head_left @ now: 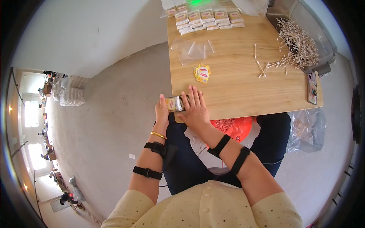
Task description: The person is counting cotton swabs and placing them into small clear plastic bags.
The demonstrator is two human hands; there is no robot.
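A small clear pack of cotton swabs (170, 103) with a yellow and white label lies across the left front corner of the wooden table. My left hand (162, 111) grips its left end, the thumb pointing up along the side and the other fingers mostly hidden. Over the pack's right end rests my right hand (196, 107), palm down with fingers stretched out, covering part of the dark-striped right end. Just beyond the hands is a small heap of yellow and white label cards (202, 73). Behind it lie flat clear plastic bags (194, 49).
Filled swab packs (207, 17) stand in stacked rows at the table's far edge. Loose cotton swabs (300, 45) spill from a clear bin (327, 41) at the far right. A phone (312, 88) lies by the right edge. Below the table hang a red bag (239, 129) and a clear bag (308, 131).
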